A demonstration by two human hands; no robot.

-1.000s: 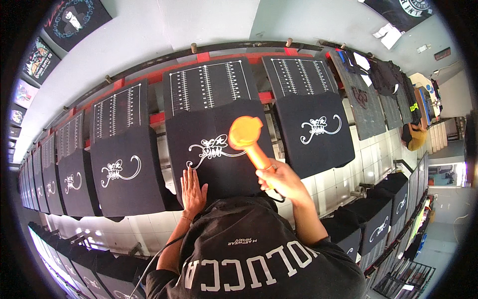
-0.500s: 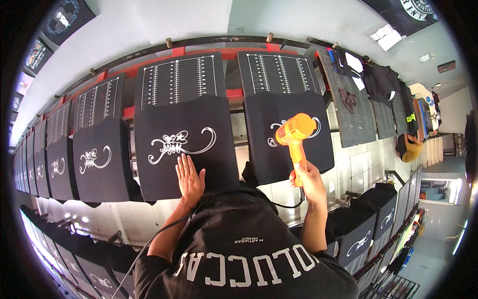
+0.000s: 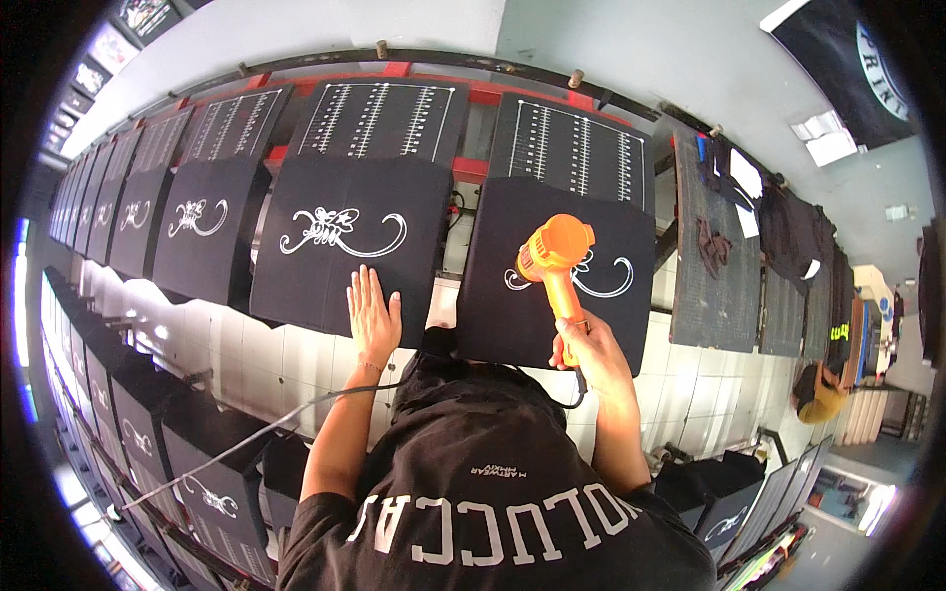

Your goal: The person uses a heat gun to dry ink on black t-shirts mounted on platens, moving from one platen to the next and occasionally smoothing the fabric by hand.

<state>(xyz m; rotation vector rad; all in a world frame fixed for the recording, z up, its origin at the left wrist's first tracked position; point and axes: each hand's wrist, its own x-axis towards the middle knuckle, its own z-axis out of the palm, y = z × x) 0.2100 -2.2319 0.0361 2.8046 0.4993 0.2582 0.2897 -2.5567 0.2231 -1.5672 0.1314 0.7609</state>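
An orange heat gun is in my right hand, whose fingers wrap round its handle. It is held over the black fabric piece on the right-hand board, hiding part of a white scroll print. My left hand lies flat with its fingers stretched out near the lower right of the neighbouring black fabric piece. Just above those fingertips is that piece's white floral scroll print, in full view. The gun's dark cord drops from the bottom of the handle.
Printing boards with white ruler marks line up leftward, several carrying printed black fabric. Another row stands behind me at lower left. A grey cable crosses my left forearm. To the right are bare dark boards, dark cloths and a person in yellow.
The heat gun has shifted left over the right-hand print, uncovering more of the print's right curl. My left hand still lies flat on its fabric. The whole view has turned somewhat.
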